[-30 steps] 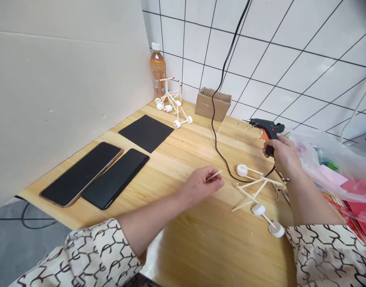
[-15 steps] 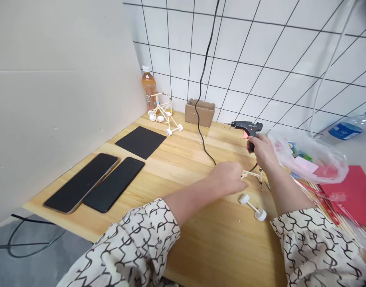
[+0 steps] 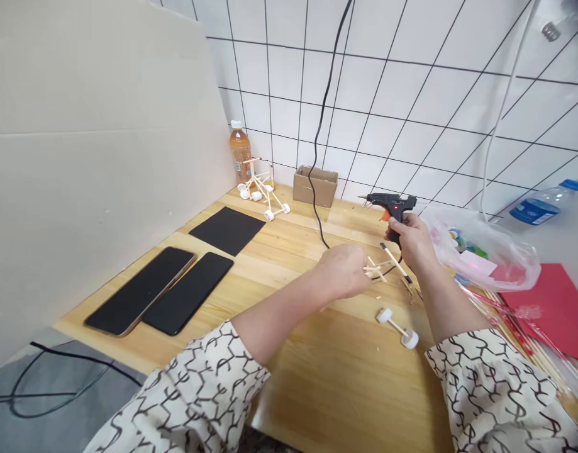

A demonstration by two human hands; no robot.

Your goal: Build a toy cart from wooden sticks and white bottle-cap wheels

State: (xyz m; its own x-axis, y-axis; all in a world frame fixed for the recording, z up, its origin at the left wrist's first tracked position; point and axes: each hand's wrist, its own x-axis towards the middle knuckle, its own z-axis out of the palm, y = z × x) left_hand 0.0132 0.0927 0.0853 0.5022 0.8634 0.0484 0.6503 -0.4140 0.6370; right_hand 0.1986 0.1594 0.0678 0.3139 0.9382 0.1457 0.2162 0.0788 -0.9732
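My right hand [image 3: 412, 238] grips the handle of a black glue gun [image 3: 391, 204] with an orange trigger, its nozzle pointing left above the table. Closed around one end of a small wooden stick frame [image 3: 376, 269] is my left hand [image 3: 346, 270]; its fingertips are partly hidden. Just right of that frame, a pale stick with dark ends [image 3: 396, 262] slants over the table. Nearer to me lies a stick axle with two white wheels [image 3: 397, 328], apart from both hands.
At the back left, a stick model with white wheels [image 3: 265, 189] stands by a drink bottle [image 3: 240, 151]. A cardboard box [image 3: 316, 187], black sheet [image 3: 228, 231] and two phones [image 3: 187, 292] lie about. A plastic bag [image 3: 487, 251] and red paper [image 3: 555, 308] are at right.
My left hand has moved slightly left and up with the stick frame, showing more of it. The dark-ended stick now slants beside it. The glue gun stays in my right hand.
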